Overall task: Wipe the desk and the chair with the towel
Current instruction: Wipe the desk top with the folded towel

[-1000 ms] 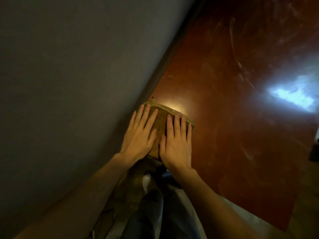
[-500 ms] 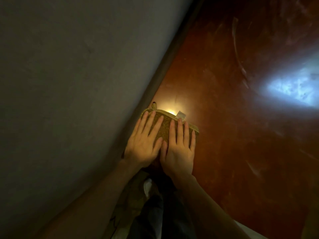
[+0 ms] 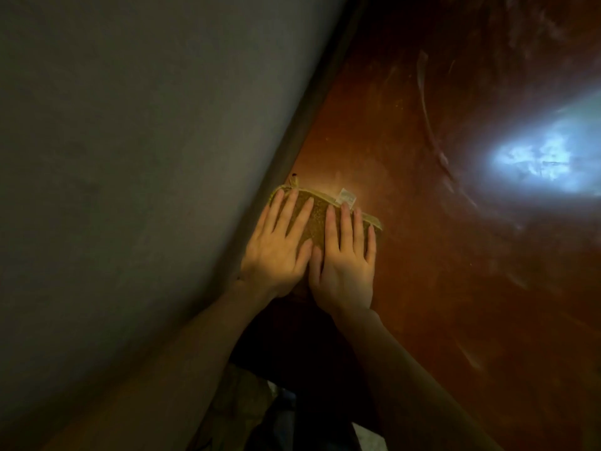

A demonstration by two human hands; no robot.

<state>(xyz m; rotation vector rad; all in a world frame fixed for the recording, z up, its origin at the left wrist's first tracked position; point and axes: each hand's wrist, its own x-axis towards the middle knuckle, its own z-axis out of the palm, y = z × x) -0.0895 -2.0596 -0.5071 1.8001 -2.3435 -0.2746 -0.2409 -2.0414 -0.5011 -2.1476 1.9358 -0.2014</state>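
A small folded olive-brown towel (image 3: 320,219) with a light trim, a hanging loop and a white label lies flat on the reddish-brown desk (image 3: 439,255), close to its left edge by the wall. My left hand (image 3: 276,245) presses flat on the towel's left half with straight, spread fingers. My right hand (image 3: 346,258) presses flat on the right half, fingers straight and together. The thumbs nearly touch. The hands hide most of the towel. No chair is in view.
A grey wall (image 3: 130,157) runs along the desk's left edge, with a dark gap strip between them. A bright bluish reflection (image 3: 540,157) glares on the desk at right. Streaks of wiping marks curve across the surface. My legs and the floor show below the desk's near edge.
Both hands and the towel have slid a little away from me along the desk's left edge. The white label now shows at the towel's far edge.
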